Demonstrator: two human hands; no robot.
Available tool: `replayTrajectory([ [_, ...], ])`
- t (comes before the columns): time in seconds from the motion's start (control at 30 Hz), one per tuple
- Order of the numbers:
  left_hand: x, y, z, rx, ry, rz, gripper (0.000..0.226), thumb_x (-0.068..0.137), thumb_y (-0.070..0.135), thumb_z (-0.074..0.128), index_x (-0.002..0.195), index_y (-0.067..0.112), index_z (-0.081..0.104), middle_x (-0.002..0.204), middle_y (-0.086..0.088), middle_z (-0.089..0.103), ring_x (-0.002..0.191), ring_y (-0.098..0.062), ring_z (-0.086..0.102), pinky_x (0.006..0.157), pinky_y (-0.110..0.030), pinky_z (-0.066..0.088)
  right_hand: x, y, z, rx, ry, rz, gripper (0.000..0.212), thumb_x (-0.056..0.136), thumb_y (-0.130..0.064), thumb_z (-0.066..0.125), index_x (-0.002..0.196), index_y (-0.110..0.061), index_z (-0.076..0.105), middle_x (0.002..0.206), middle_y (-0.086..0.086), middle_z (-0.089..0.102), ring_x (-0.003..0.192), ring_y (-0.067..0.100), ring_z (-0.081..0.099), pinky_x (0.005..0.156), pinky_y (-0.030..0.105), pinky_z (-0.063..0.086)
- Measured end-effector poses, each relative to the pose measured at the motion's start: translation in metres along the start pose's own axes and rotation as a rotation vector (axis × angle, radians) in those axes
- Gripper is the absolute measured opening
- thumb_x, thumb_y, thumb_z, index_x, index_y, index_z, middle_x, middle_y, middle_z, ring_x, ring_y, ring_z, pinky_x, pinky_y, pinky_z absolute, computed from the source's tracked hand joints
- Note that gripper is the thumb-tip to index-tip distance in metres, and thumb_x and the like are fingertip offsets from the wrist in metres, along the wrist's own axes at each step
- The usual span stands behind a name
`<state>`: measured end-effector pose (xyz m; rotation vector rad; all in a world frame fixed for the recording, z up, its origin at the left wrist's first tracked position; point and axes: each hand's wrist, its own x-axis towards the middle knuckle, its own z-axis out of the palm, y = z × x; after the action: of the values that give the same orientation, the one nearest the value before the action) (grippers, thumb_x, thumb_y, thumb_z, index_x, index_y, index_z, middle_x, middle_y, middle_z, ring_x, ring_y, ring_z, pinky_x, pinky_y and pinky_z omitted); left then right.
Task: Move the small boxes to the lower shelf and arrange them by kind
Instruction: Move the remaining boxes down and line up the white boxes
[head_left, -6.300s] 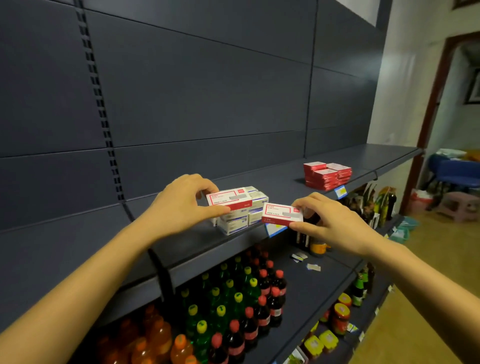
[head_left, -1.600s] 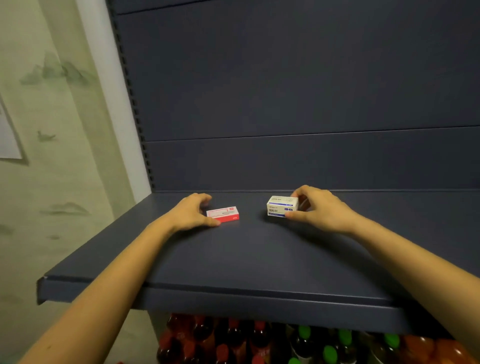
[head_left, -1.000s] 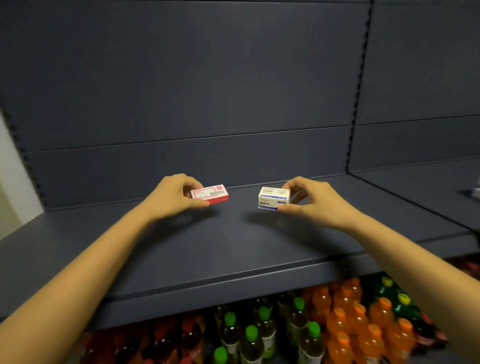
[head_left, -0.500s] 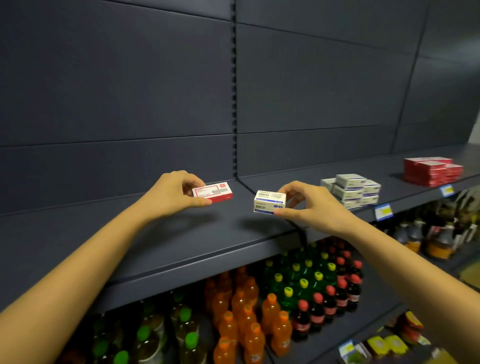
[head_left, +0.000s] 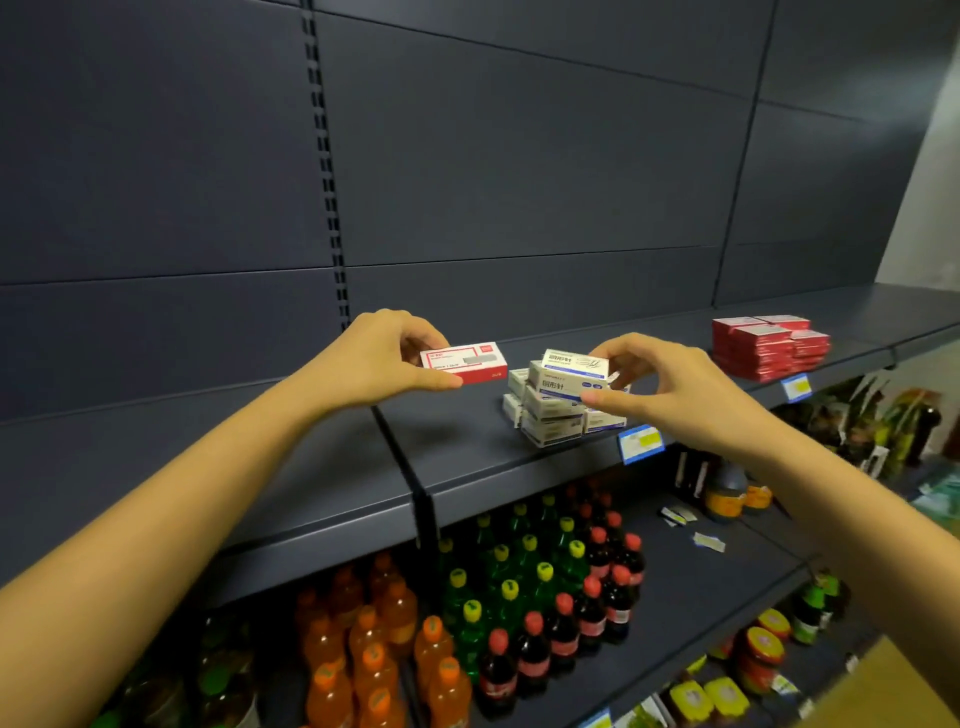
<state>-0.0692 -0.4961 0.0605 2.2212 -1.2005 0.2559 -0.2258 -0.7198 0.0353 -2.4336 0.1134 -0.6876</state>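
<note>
My left hand grips a small red and white box, held above the dark shelf. In my right hand is a small white and blue box, held at the top of a stack of white and blue boxes that stands near the shelf's front edge. I cannot tell whether the held box touches the stack. Farther right on the same shelf lies a stack of red boxes.
Below the shelf stand rows of orange bottles, green bottles and dark red-capped bottles. Blue price tags hang on the shelf edge. Jars and bottles fill the lower shelves at right.
The view has swung right along the shelf. Both hands carried their boxes rightward; my right hand now holds the white and blue box over the white stack, and my left hand's red box is just left of it.
</note>
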Motion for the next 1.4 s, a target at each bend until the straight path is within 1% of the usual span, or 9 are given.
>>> replayTrajectory([
  [0.2,0.052,0.025,0.022,0.049,0.011,-0.004,0.036,0.071,0.034,0.075,0.103,0.018,0.067,0.085,0.012,0.061,0.072,-0.001,0.057,0.058,-0.007,0.044,0.028,0.047,-0.024,-0.001,0.029,-0.02,0.033,0.078,-0.033,0.071,0.107,-0.023,0.061,0.099,-0.012,0.067,0.091,0.0,0.061,0.071,0.007,0.044],
  [0.3,0.074,0.028,0.034,0.045,0.033,-0.031,0.033,0.07,0.034,0.076,0.099,0.02,0.068,0.079,0.019,0.059,0.069,0.001,0.057,0.055,0.001,0.04,0.053,0.07,-0.027,0.008,0.03,-0.031,0.033,0.077,-0.031,0.072,0.107,-0.021,0.062,0.1,-0.008,0.068,0.092,0.007,0.062,0.076,0.013,0.044],
  [0.5,0.108,0.032,0.046,0.056,0.084,-0.107,0.03,0.07,0.035,0.076,0.096,0.024,0.067,0.08,0.02,0.06,0.068,0.002,0.058,0.051,-0.001,0.041,0.101,0.111,-0.021,0.026,-0.11,-0.085,0.033,0.079,-0.029,0.071,0.108,-0.017,0.062,0.104,-0.003,0.068,0.095,0.012,0.061,0.087,0.026,0.047],
  [0.7,0.129,0.042,0.056,0.061,0.102,-0.178,0.032,0.069,0.036,0.076,0.098,0.024,0.067,0.084,0.017,0.063,0.067,0.003,0.059,0.052,-0.007,0.041,0.129,0.138,-0.009,0.049,-0.275,-0.148,0.032,0.082,-0.033,0.068,0.111,-0.022,0.059,0.108,-0.008,0.064,0.098,0.007,0.058,0.071,0.013,0.041],
  [0.83,0.14,0.053,0.063,0.066,0.102,-0.222,0.032,0.069,0.036,0.075,0.098,0.026,0.066,0.087,0.016,0.065,0.071,0.0,0.062,0.054,-0.008,0.043,0.138,0.153,-0.01,0.047,-0.326,-0.189,0.041,0.084,-0.039,0.063,0.121,-0.025,0.053,0.118,-0.011,0.057,0.107,0.007,0.053,0.084,0.018,0.043],
  [0.93,0.149,0.067,0.073,0.066,0.102,-0.246,0.028,0.069,0.037,0.075,0.093,0.031,0.065,0.085,0.017,0.065,0.073,0.003,0.063,0.055,-0.008,0.046,0.14,0.168,-0.03,0.009,-0.288,-0.242,0.044,0.084,-0.045,0.059,0.124,-0.029,0.052,0.122,-0.014,0.055,0.107,0.004,0.051,0.092,0.025,0.044],
  [1.07,0.169,0.095,0.099,0.072,0.135,-0.271,0.023,0.067,0.035,0.077,0.086,0.033,0.065,0.083,0.014,0.068,0.07,0.0,0.062,0.063,-0.014,0.047,0.143,0.2,-0.074,-0.086,-0.287,-0.304,0.032,0.086,-0.045,0.056,0.116,-0.033,0.056,0.118,-0.019,0.057,0.109,0.004,0.052,0.096,0.039,0.045],
  [1.3,0.222,0.151,0.168,0.081,0.139,-0.269,0.024,0.066,0.037,0.077,0.087,0.031,0.067,0.081,0.017,0.065,0.067,0.011,0.059,0.058,-0.003,0.045,0.152,0.277,-0.152,-0.185,-0.28,-0.316,0.019,0.087,-0.038,0.056,0.106,-0.035,0.062,0.11,-0.02,0.063,0.104,0.004,0.056,0.094,0.039,0.046],
  [1.4,0.246,0.174,0.2,0.076,0.122,-0.253,0.028,0.068,0.037,0.076,0.093,0.027,0.067,0.084,0.018,0.063,0.07,0.005,0.06,0.059,-0.002,0.045,0.157,0.309,-0.185,-0.172,-0.263,-0.291,0.017,0.087,-0.036,0.057,0.103,-0.035,0.064,0.106,-0.021,0.064,0.102,0.002,0.057,0.092,0.038,0.048],
])
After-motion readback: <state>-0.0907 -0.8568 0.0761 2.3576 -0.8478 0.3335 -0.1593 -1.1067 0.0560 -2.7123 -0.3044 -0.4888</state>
